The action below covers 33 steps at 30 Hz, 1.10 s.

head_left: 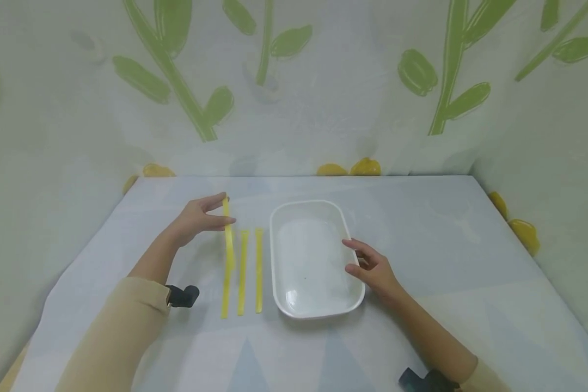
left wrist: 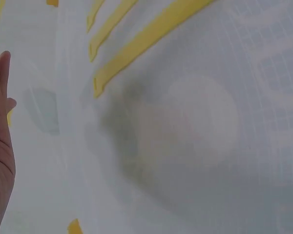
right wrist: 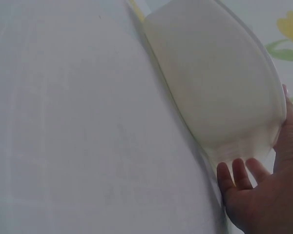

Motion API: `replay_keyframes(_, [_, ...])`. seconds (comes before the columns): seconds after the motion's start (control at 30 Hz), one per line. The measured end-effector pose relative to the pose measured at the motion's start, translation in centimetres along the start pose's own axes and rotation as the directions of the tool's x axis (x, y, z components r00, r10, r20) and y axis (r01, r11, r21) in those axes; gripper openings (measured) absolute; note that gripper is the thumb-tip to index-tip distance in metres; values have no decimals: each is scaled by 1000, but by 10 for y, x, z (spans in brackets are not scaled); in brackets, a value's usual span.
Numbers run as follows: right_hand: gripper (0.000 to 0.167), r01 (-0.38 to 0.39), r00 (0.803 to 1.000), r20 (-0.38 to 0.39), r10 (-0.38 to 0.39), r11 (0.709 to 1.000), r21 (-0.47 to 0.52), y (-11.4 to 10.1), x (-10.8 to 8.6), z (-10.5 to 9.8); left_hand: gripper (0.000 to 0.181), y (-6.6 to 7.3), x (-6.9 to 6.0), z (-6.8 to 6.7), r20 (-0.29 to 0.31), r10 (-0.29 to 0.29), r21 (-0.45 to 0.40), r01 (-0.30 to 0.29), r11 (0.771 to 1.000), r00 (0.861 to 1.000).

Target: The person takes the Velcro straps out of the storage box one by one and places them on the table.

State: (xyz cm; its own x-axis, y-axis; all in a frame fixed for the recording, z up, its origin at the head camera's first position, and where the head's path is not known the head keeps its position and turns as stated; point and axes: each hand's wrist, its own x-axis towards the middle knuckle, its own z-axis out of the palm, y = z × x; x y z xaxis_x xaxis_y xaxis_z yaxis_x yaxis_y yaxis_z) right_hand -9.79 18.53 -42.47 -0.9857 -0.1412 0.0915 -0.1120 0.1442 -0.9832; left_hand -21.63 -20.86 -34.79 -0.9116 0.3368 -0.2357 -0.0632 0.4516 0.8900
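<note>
In the head view my left hand (head_left: pixel 201 219) pinches the top end of a yellow strip (head_left: pixel 229 239), which hangs down from its fingertips above the table. Below and beside it, more yellow strips (head_left: pixel 258 272) lie side by side on the tabletop. The left wrist view shows three lying strips (left wrist: pixel 151 36), with a small slot at the near end; my left hand (left wrist: pixel 0 141) is at that view's left edge. A white rectangular basin (head_left: pixel 308 256) stands right of the strips. My right hand (head_left: pixel 374 268) grips its right rim, some fingers against the outer wall (right wrist: pixel 219 78).
A white tabletop (head_left: pixel 421 218) with pale blue triangle shapes carries everything. Behind and at both sides rise pale cloth walls (head_left: pixel 333 98) printed with green leaves and yellow flowers. Dark camera mounts (head_left: pixel 182 296) sit on both wrists.
</note>
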Motion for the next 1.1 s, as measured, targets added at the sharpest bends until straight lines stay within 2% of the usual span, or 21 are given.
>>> replay_keyframes(0.3, [52,-21,1000,15,21,1000,-4,-1,0,2,90,-22,-14,-12,5,-75,94,74,993,997])
replay_keyframes(0.4, [53,-17,1000,20,17,1000,-5,-1,0,2,90,-28,-19,-12,5,-111,175,108,979,994])
replay_keyframes(0.47, [53,-15,1000,17,15,1000,-9,-1,0,2,89,-32,-22,-10,12,-124,196,120,973,992])
replay_keyframes(0.77, [52,-22,1000,1,22,1000,-23,-3,0,1,92,-50,-43,3,7,-175,172,171,970,985])
replay_keyframes(0.87, [52,-25,1000,4,25,1000,-17,-3,0,1,93,-57,-48,7,10,-168,169,164,972,986])
replay_keyframes(0.97, [52,-27,1000,5,27,1000,-15,-2,0,1,94,-65,-52,11,5,-147,201,143,969,989])
replay_keyframes(1.1, [53,-22,1000,8,22,1000,-9,0,0,1,94,-72,-53,15,-16,-97,298,97,950,995])
